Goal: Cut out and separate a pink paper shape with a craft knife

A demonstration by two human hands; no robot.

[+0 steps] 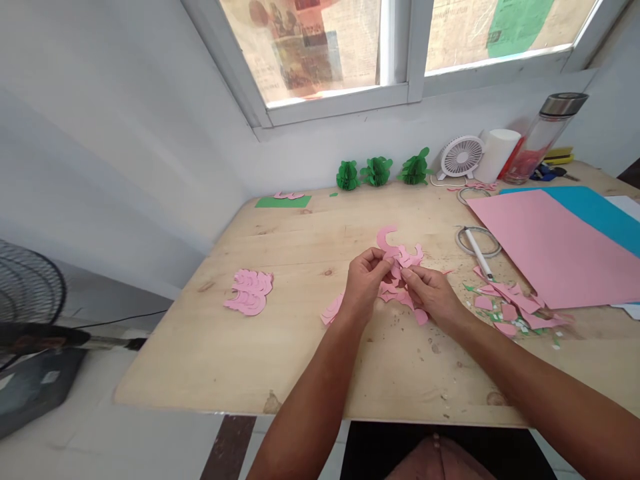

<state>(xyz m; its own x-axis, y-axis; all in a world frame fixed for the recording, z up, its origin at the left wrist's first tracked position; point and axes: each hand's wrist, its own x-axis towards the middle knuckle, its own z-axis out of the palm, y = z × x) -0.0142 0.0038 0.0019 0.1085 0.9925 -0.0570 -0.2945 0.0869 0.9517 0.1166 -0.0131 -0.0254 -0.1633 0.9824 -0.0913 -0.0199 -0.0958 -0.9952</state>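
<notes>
Over the middle of the wooden table, both hands pinch a pink paper cutout (386,239) with a curved, hook-like end. My left hand (366,277) has thumb and fingertips closed on it from the left. My right hand (431,291) grips its lower right part between thumb and fingers; the exact spot is partly hidden. Just below the hands lie more pink paper pieces (396,293). Another pink piece (331,311) shows beside my left wrist, partly covered by it. Farther left rests a layered stack of scalloped pink cutouts (250,292).
Pink and green scraps (507,310) litter the right side, near a white pen (479,253) on a tape roll (493,248). Pink sheets (560,247) lie behind. Along the wall stand green paper figures (377,171), a small fan (462,157) and a glass bottle (543,143).
</notes>
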